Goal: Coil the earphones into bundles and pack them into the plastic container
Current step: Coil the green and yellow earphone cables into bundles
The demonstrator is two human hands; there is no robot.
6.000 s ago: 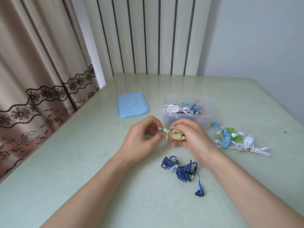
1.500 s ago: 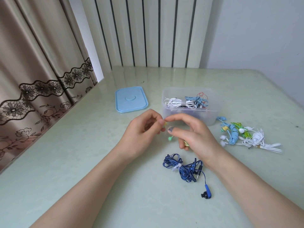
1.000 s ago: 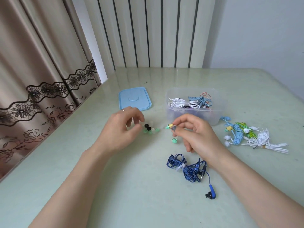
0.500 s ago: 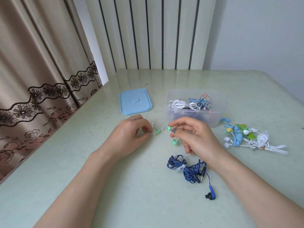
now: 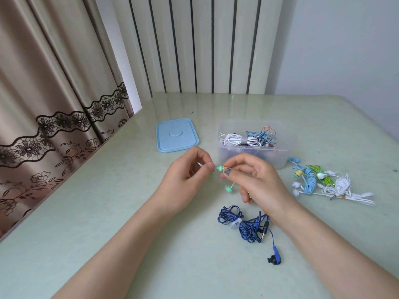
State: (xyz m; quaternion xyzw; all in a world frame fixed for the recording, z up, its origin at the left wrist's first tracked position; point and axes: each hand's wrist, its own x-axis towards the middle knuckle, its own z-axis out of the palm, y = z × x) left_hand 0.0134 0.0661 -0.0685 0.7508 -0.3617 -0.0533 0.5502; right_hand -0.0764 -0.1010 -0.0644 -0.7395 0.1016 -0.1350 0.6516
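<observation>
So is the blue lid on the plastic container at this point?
No, the blue lid lies flat on the table to the left of the open plastic container.

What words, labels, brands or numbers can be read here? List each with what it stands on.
None can be read.
The blue lid: only a plain raised oval, no lettering visible.
The plastic container: clear wall, no label visible.
The earbud pinched by the right hand, and the dark blue earphones: no marking that can be made out; any print would be too small to tell.
</observation>
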